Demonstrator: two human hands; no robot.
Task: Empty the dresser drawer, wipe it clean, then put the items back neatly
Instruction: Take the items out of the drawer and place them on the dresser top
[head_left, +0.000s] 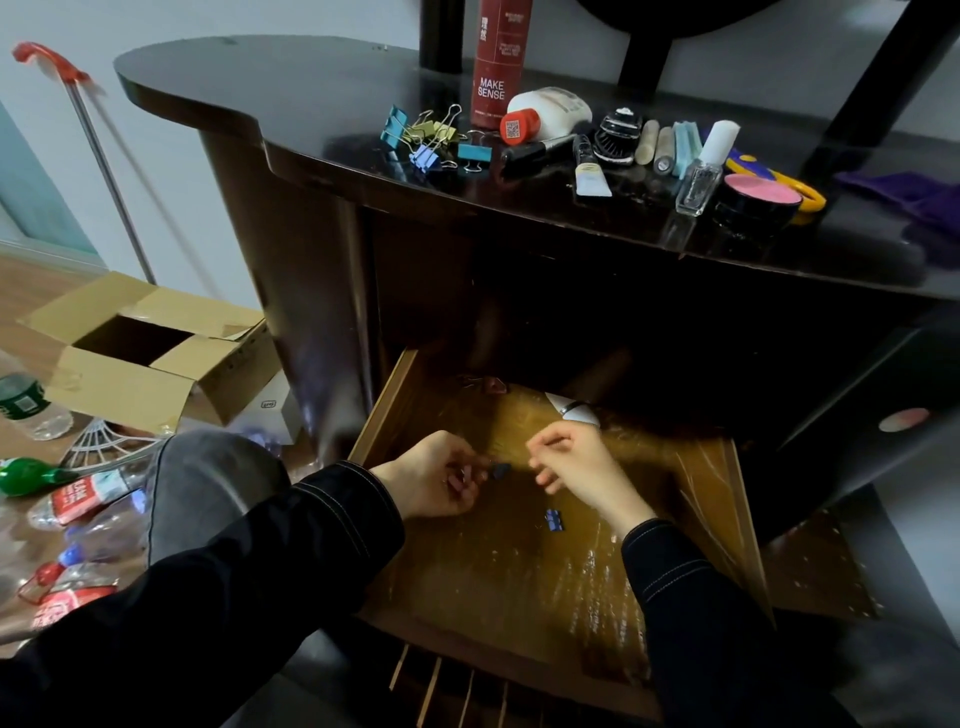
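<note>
The wooden drawer (405, 400) stands pulled out below the dark dresser top (322, 135). My left hand (431, 478) pinches a small dark blue binder clip (501, 470) just above the drawer floor. Close beside it, my right hand (576, 462) hovers with loosely curled fingers and holds nothing. Another blue binder clip (554, 519) lies on the drawer floor between my wrists. A white tube (571, 410) and a small reddish item (491, 385) lie at the drawer's shadowed back. On the dresser top sit several binder clips (431, 137), a red can (498, 62), a white bottle (545, 114) and cosmetics.
A purple cloth (914, 197) lies at the dresser top's right end, next to a pink-lidded jar (758, 200) and yellow scissors (800, 189). On the floor to the left are an open cardboard box (145, 353), several plastic bottles (78, 499) and a red-handled pole (98, 150).
</note>
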